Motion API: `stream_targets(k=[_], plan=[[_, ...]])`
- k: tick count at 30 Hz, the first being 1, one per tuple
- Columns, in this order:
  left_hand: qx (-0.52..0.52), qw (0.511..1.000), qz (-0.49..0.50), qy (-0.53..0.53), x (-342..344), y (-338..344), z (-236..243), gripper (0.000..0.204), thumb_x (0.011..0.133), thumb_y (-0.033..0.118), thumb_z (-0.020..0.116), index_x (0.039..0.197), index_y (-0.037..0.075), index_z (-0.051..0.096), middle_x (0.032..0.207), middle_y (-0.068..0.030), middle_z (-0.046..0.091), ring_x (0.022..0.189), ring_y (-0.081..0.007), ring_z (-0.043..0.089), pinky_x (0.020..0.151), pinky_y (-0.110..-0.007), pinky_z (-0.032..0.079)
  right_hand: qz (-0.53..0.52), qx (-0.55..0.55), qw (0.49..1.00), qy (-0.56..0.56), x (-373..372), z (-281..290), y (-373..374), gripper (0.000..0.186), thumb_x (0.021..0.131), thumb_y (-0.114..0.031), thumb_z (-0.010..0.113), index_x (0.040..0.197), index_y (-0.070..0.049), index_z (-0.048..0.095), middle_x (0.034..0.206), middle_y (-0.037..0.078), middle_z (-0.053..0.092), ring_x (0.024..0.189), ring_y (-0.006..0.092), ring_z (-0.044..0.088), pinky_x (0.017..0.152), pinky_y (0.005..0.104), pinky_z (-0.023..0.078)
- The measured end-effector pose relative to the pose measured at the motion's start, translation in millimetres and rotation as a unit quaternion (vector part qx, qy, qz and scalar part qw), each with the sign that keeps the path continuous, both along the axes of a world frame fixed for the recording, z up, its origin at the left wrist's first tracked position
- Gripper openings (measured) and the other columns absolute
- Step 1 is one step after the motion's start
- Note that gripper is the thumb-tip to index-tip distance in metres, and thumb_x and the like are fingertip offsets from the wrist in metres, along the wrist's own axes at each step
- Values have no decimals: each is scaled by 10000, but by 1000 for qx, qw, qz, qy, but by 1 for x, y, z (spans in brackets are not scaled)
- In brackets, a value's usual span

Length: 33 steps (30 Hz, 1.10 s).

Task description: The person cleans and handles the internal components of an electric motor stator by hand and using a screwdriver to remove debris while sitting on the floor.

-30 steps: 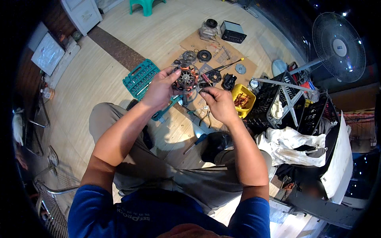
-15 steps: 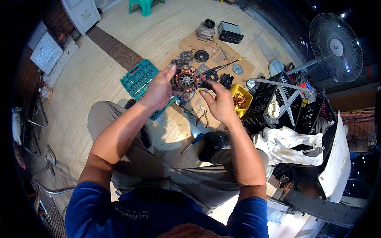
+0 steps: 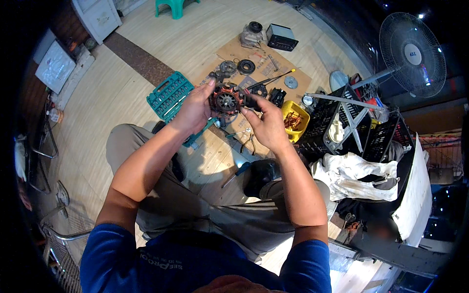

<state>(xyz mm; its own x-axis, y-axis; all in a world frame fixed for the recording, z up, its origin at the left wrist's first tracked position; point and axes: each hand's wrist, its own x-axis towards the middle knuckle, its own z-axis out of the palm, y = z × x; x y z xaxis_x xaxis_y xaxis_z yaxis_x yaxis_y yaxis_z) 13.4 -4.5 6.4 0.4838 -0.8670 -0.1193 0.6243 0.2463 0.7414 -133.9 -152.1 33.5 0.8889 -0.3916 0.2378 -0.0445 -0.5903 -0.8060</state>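
An alternator (image 3: 227,100), with orange copper windings round a finned grey rotor, is held up between my hands over the cardboard sheet. My left hand (image 3: 196,108) grips its left side, thumb along the upper edge. At its right side my right hand (image 3: 266,120) is closed, with the thumb against the rim and the fingers partly hidden behind it. Just below lie a pair of pliers (image 3: 249,145) and small tools. Left of it is an open green socket set (image 3: 168,100). A yellow tub (image 3: 303,128) of copper-coloured scraps stands right of my right hand.
Rings, discs and dark parts lie on the cardboard (image 3: 234,50). Beyond them are a metal unit (image 3: 250,36) and a black box (image 3: 283,37). At the right stand black crates (image 3: 320,134), a white cloth (image 3: 356,176) and a fan (image 3: 413,54). A screwdriver (image 3: 237,174) lies near my foot.
My right thumb has moved up and in against the alternator's rim, from hanging apart below it. The alternator has shifted and tilted slightly in my hands. My left hand keeps its grip.
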Motion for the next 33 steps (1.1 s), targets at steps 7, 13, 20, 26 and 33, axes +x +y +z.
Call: stream_targets(k=[7,13,20,26,33], plan=[[-28,999,5,-16,3,1,-6,316,1032,258,421,1110,-5,577,1052,-150,682,957,-235,687,859,-388,573,10,10,1000,13,-1,-1,4,399,857,-136,732,1202,26,613,1107,177,689,1014,208,654,896,327,498],[-45,998,-1,-32,3,1,-11,288,1022,248,438,1083,6,581,1026,-142,690,934,-227,691,826,-372,574,-1,-15,1000,3,-2,1,6,376,846,-142,742,1159,34,629,1097,191,689,1001,244,668,885,331,504],[-54,998,-21,-24,2,1,-11,307,1025,259,429,1111,0,569,1038,-150,685,960,-240,684,841,-387,570,3,6,1000,13,-4,8,9,331,846,-138,742,1114,28,645,1023,181,701,940,227,677,846,329,514],[-37,996,-77,-1,2,3,-8,497,1052,391,311,1286,1,512,1204,-167,633,1061,-267,653,867,-444,561,-16,181,983,33,-3,3,5,239,897,-137,681,1067,29,658,912,99,702,822,137,629,762,293,507],[-35,994,-106,11,3,5,-6,583,1051,464,231,1396,40,433,1308,-161,581,1142,-297,619,905,-497,548,-47,318,946,43,2,-4,1,224,967,-139,585,1079,42,653,913,39,684,812,102,602,761,268,495]])
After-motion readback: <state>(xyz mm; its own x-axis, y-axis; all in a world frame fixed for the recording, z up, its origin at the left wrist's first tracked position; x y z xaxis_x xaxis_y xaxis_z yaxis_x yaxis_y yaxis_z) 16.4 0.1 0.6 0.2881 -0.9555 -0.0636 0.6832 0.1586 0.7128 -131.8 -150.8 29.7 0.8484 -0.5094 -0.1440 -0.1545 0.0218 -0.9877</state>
